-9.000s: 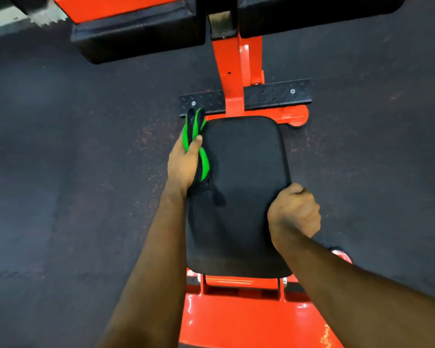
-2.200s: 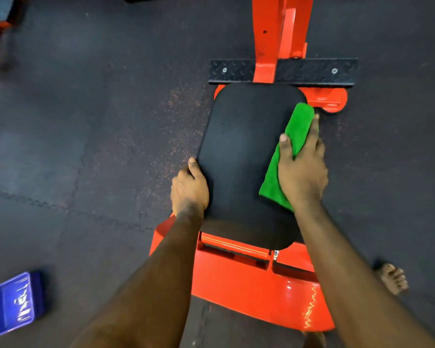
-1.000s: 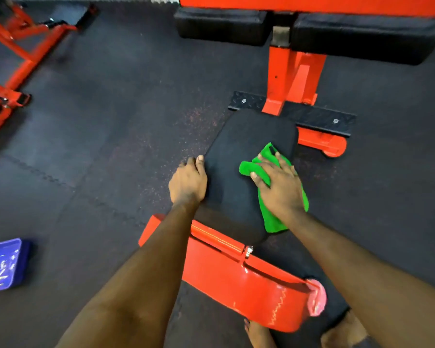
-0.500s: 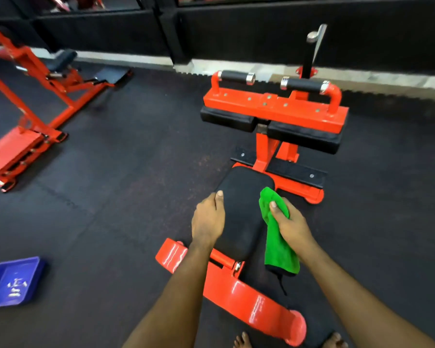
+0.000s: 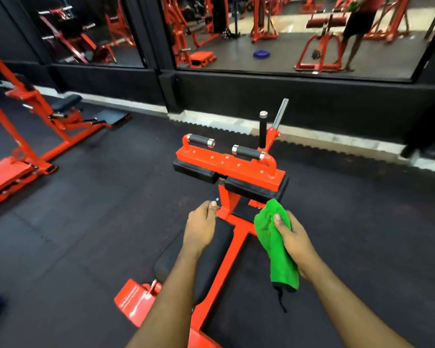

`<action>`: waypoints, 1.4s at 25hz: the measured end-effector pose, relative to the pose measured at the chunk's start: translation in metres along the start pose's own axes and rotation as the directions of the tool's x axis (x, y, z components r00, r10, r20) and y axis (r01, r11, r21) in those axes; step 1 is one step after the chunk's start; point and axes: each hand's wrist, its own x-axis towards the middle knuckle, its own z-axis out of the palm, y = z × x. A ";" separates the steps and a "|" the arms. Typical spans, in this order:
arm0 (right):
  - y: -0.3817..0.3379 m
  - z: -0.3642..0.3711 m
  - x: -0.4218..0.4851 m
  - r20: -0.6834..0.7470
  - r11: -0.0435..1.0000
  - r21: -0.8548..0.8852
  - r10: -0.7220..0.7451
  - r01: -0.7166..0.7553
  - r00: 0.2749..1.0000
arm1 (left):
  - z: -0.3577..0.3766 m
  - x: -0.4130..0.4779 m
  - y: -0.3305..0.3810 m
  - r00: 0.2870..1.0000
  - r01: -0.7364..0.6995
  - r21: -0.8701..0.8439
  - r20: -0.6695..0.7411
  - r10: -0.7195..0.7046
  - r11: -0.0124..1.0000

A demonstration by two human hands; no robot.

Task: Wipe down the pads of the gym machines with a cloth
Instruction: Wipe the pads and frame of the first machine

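Green cloth [image 5: 274, 247] hangs bunched in the right hand [image 5: 295, 241]. The fingers and thumb are closed round its upper half, and a dark tail dangles below the wrist. It is held in the air off the right edge of the seat pad [image 5: 220, 243], over the red frame [image 5: 236, 249] and the floor [image 5: 86, 234], with its length running roughly towards and away from the person.

The cloth's top bunch sits right at the near right corner of the knee pads [image 5: 253, 189]. I cannot tell whether the two touch. These two black pads lie ahead of the fingers and a little higher, under the red bar [image 5: 226, 164]. Their long axis runs crosswise to the seat pad. The right hand is plainly the nearer one to them.

The left hand [image 5: 199, 229] lies over the far end of the seat pad, its fingers loosely bent and holding nothing that I can see.

A likely next move is a short reach forward, then a sweep leftward along the pads' length. The upright post [image 5: 227, 199] splits the pair, so each half probably needs its own pass. The handles [image 5: 248, 152] stand above the bar and should not get in the way. There is open floor on both sides, and the other machine [image 5: 35, 116] stands well apart to the left.
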 end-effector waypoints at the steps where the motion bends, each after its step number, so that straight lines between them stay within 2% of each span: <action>1: -0.005 -0.011 0.005 0.009 1.000 0.018 0.009 -0.009 1.000 | 0.005 0.001 0.010 1.000 -0.011 0.005 0.004 0.011 1.000; 7: -0.023 -0.057 0.051 -0.069 0.996 0.084 -0.013 0.019 0.998 | 0.044 0.034 0.045 1.000 -0.022 -0.003 -0.015 0.022 1.000; 11: -0.018 -0.085 0.106 -0.083 0.999 0.043 0.010 -0.006 0.996 | 0.082 0.083 0.069 0.998 0.015 -0.014 -0.062 -0.016 1.000; 16: -0.015 -0.106 0.208 -0.056 0.996 -0.086 -0.004 -0.001 0.998 | 0.125 0.169 0.092 0.956 0.089 -0.059 -0.275 -0.102 0.994; 19: -0.020 -0.110 0.264 -0.041 0.987 -0.161 -0.018 0.011 0.999 | 0.144 0.217 0.103 0.920 0.198 -0.047 -0.335 -0.202 0.979; 23: -0.026 -0.110 0.334 0.037 0.956 -0.289 -0.042 0.051 0.998 | 0.165 0.277 0.113 0.858 0.471 0.024 -0.242 -0.452 0.882; 25: -0.017 -0.104 0.370 0.108 0.940 -0.330 -0.055 0.088 0.993 | 0.179 0.293 0.116 0.815 0.557 0.087 -0.250 -0.523 0.826; 27: 0.000 -0.087 0.401 0.311 0.911 -0.389 -0.009 0.137 0.950 | 0.194 0.304 0.121 0.735 0.624 0.071 -0.393 -0.553 0.778; 29: 0.026 -0.065 0.414 0.584 0.843 -0.482 0.107 0.238 0.805 | 0.204 0.308 0.124 0.650 0.676 0.023 -0.490 -0.582 0.736; 30: 0.039 -0.057 0.412 0.655 0.801 -0.526 0.166 0.287 0.737 | 0.207 0.309 0.124 0.626 0.697 0.021 -0.504 -0.594 0.717; 32: 0.055 -0.053 0.407 0.709 0.817 -0.504 0.206 0.280 0.674 | 0.207 0.311 0.121 0.591 0.737 0.035 -0.516 -0.620 0.675; 35: 0.065 -0.060 0.413 0.780 0.892 -0.360 0.128 0.272 0.612 | 0.210 0.315 0.120 0.545 0.753 0.027 -0.587 -0.599 0.658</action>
